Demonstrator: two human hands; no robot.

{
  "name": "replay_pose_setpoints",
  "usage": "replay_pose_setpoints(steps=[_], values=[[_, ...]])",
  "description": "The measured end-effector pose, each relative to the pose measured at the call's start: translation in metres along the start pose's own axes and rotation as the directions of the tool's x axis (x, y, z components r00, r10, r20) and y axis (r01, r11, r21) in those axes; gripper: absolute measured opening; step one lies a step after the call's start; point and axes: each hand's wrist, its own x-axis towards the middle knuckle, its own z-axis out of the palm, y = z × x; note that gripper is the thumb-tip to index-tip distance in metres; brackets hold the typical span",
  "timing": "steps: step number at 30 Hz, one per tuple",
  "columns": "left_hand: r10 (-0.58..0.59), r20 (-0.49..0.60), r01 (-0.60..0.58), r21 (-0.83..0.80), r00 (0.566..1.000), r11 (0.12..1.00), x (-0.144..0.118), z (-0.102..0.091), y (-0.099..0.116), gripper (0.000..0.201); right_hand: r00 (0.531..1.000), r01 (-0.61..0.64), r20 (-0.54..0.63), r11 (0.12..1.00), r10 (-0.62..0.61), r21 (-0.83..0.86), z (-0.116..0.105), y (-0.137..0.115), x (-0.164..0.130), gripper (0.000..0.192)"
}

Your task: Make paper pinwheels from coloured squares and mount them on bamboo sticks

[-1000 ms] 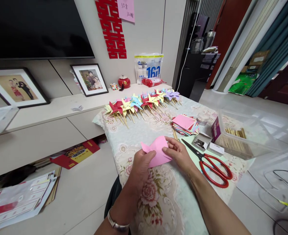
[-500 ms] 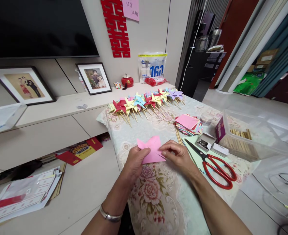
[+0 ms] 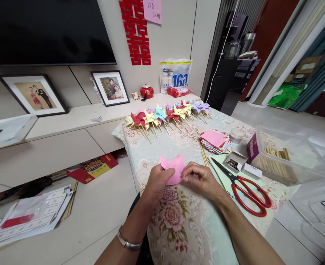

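Note:
Pink paper (image 3: 176, 165) with cut, curling corners is held above the flowered tablecloth (image 3: 176, 228). My left hand (image 3: 159, 180) is closed on its left part, thumb on top. At its lower right edge, my right hand (image 3: 199, 176) pinches a corner of the same paper between thumb and fingertips. To the right of my right hand lie scissors (image 3: 242, 187) with red handles, on pale green sheets (image 3: 220, 162). A stack of coloured paper squares (image 3: 216, 140), a pink one on top, sits beyond. Several finished paper pinwheels (image 3: 162, 116) on sticks lie at the table's far side.
A clear plastic box (image 3: 303, 158) of short wooden sticks stands at the right edge. Near the scissors are a small open box of metal pins (image 3: 235, 162) and a round clear tub (image 3: 236, 134). Thin sticks (image 3: 204, 156) lie beside the paper stack.
The paper's lower right corner has been drawn inward, so the sheet looks smaller and more curled. Both hands keep their hold; the view has shifted slightly.

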Motion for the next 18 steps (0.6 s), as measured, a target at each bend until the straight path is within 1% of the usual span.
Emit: replay_pose_setpoints(steps=[4, 8, 13, 18], values=[[0.056, 0.002, -0.056, 0.087, 0.998, 0.995, -0.002, 0.002, -0.004, 0.019, 0.995, -0.103, -0.003, 0.994, 0.103, 0.026, 0.001, 0.001, 0.0, 0.017], [0.08, -0.011, -0.076, 0.178, 0.997, 0.981, -0.005, 0.007, -0.002, 0.016, 0.979, -0.202, 0.012, 0.978, 0.202, 0.043, 0.002, 0.004, -0.001, 0.016], [0.107, -0.025, -0.097, 0.261, 0.994, 0.961, -0.009, 0.015, 0.005, 0.014, 0.968, -0.252, -0.009, 0.968, 0.252, 0.011, 0.003, 0.007, 0.0, 0.016], [0.117, -0.019, -0.106, 0.311, 0.993, 0.944, -0.009, 0.016, 0.005, 0.013, 0.959, -0.284, -0.015, 0.959, 0.284, 0.009, 0.003, 0.008, 0.0, 0.016]])
